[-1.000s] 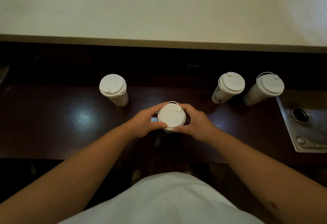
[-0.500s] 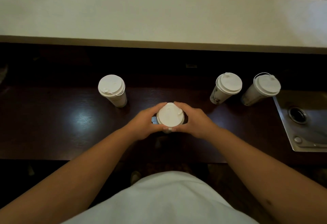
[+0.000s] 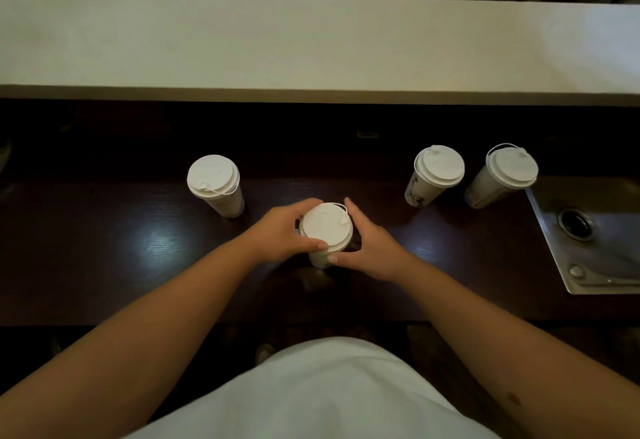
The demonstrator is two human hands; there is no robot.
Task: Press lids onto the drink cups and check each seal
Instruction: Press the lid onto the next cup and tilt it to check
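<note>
Change: right hand [image 3: 370, 251] loosened since a second ago, index finger lifted straight off the lid [image 3: 326, 227], thumb alone touching the centre cup [image 3: 322, 256].
Left hand [image 3: 280, 234]: stayed curled round the rim, thumb pressed at the near edge.
Meaning: lid apparently seated; seal check probably near its end.
Cup position: upright, mid-counter [image 3: 104, 248], between the hands.
Edges: sink [image 3: 588, 275] at far right; near counter edge close to the body.
Room: open dark surface left of centre; three lidded cups [image 3: 216, 185] [image 3: 434, 175] [image 3: 502, 175] well apart behind.
</note>
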